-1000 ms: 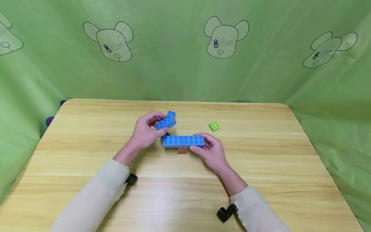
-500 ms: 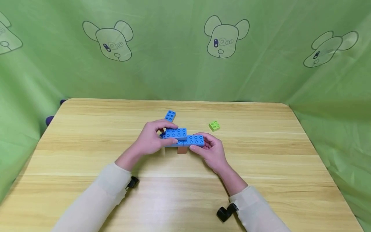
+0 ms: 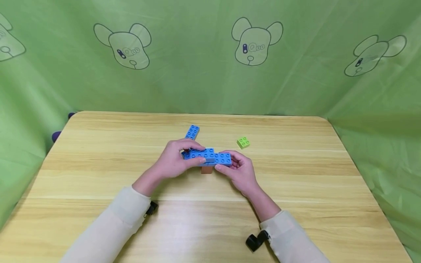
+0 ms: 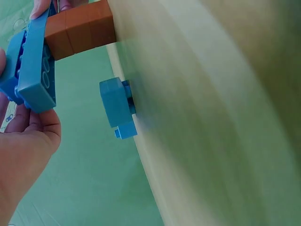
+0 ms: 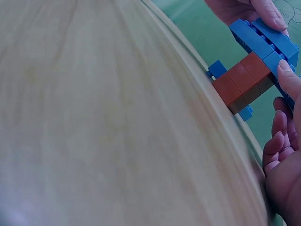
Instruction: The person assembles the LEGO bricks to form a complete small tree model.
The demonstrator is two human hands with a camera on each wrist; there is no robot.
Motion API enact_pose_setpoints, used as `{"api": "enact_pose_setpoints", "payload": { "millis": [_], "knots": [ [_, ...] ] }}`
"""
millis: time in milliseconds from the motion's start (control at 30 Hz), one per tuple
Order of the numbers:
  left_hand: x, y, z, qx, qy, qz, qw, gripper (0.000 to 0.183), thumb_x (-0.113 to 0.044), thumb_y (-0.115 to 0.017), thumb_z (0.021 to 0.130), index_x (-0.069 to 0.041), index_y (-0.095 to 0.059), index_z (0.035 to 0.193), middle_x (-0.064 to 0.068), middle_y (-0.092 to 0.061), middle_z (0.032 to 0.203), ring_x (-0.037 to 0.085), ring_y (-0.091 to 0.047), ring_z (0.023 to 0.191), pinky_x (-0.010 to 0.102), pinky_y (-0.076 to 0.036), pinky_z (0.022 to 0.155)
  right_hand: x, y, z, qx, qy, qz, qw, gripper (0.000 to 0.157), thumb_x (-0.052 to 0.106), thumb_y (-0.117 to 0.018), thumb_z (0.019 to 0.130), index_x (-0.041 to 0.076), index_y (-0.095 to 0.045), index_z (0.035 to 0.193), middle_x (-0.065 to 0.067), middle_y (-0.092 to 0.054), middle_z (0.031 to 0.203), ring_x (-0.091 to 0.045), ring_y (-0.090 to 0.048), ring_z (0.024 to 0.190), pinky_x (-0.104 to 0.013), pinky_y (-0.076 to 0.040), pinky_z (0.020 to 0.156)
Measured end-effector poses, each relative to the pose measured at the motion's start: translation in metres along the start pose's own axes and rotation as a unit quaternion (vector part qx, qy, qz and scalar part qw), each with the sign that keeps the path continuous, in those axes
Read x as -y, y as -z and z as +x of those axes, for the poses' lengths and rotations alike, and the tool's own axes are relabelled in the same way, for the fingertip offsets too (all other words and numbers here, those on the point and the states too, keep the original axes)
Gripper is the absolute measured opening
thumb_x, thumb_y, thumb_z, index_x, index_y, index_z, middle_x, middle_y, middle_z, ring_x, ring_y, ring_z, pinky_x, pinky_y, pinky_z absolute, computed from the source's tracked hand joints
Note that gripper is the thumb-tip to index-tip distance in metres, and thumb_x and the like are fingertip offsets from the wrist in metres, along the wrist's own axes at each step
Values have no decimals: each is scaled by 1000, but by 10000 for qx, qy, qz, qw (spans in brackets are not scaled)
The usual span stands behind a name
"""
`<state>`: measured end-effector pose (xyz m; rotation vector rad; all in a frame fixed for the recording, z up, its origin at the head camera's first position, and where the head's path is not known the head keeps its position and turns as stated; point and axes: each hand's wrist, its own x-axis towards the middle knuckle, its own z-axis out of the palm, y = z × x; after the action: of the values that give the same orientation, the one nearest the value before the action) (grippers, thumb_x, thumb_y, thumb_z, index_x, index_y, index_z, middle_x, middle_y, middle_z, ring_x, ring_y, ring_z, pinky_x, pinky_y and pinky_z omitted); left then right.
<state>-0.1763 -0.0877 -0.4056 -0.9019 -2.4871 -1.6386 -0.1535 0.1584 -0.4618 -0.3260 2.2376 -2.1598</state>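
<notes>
Two blue bricks (image 3: 223, 158) lie end to end in a row on top of a brown brick column (image 5: 242, 80), which stands on the table. My left hand (image 3: 173, 159) pinches another blue brick (image 3: 206, 155) between thumb and fingers, over the left and middle part of that row. Studs show in a narrow gap between this upper brick (image 4: 13, 66) and the row in the left wrist view. At the row's right end, my right hand (image 3: 241, 173) grips the blue brick, its thumb at the front edge and its fingers behind.
Behind the left hand lie more blue bricks (image 3: 192, 131), partly hidden by it. A lime green brick (image 3: 243, 143) sits on the wooden table (image 3: 296, 175) behind the right hand. Green cloth (image 3: 197, 87) hangs around the table's back and sides.
My left hand has carried its blue brick right and forward from beside the row, then lowered it over the row. More of the blue bricks behind now shows. My right hand has stayed put.
</notes>
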Motion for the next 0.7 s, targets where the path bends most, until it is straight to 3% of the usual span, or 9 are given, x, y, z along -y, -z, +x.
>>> {"api": "enact_pose_setpoints", "payload": {
  "millis": [333,700],
  "knots": [
    [-4,-6,-2,-18,52,178,9998,21,-15,-84,83,-10,-77,102,-3,-68,96,16,-58,84,36,-47,77,-2,-1,-1,-79,-11,-61,9999,35,3,-81,84,1,-68,117,-13,-71,107,-23,-68,93,-32,-57,80],
    [-3,-9,0,-157,230,78,9996,19,-12,-84,82,-9,-76,99,-3,-67,92,18,-59,83,37,-47,80,-2,-1,0,-89,97,-157,9998,35,4,-81,84,1,-69,116,-13,-71,106,-23,-68,91,-32,-57,79]
  ]
}}
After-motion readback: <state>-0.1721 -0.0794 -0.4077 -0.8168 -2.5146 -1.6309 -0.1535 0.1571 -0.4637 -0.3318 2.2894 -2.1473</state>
